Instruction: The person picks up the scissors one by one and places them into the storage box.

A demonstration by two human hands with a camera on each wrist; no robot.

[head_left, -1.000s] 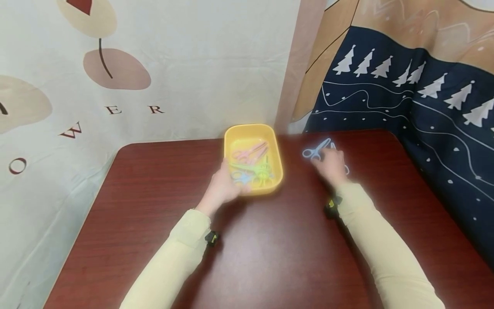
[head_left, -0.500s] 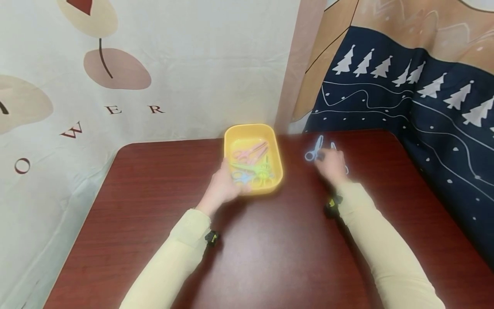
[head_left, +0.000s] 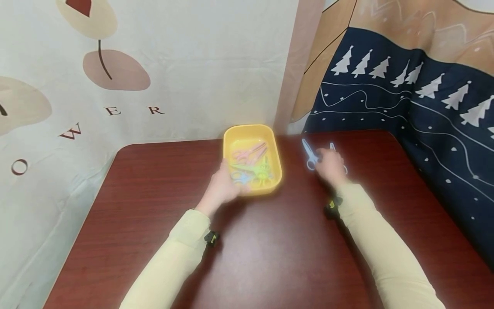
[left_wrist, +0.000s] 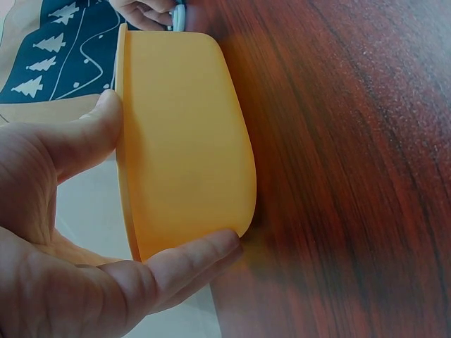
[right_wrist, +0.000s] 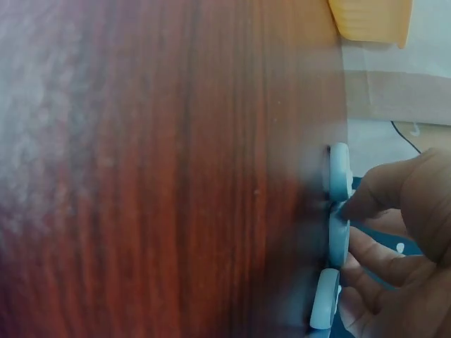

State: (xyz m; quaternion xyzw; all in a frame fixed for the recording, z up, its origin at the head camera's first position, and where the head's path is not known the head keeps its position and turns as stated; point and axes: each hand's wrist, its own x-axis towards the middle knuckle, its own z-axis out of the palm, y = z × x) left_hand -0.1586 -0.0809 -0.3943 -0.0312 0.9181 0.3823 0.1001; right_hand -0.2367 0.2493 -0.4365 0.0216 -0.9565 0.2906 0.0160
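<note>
My left hand (head_left: 221, 184) holds the near left corner of a yellow plastic bin (head_left: 278, 169). In the left wrist view its thumb lies at the rim and its fingers press along the outer wall. Inside the bin lie pink scissors (head_left: 251, 151), green scissors (head_left: 248, 168) and blue scissors (head_left: 241, 177). To the right, my right hand (head_left: 332, 167) pinches a handle loop of light blue scissors (head_left: 310, 153), whose blades point away to the back left. Another light blue pair (head_left: 332, 146) is partly hidden beneath that hand; its loop (right_wrist: 325, 299) shows in the right wrist view.
A dark red-brown wooden table (head_left: 162, 184) carries everything. Its back edge meets a pale printed curtain (head_left: 200, 77). A navy cloth with white trees (head_left: 359, 103) hangs at the back right. The bin stands close to the back edge.
The blue scissors under my right hand have turned anticlockwise, their blades swinging from back right to back left. My left hand and the bin have stayed put.
</note>
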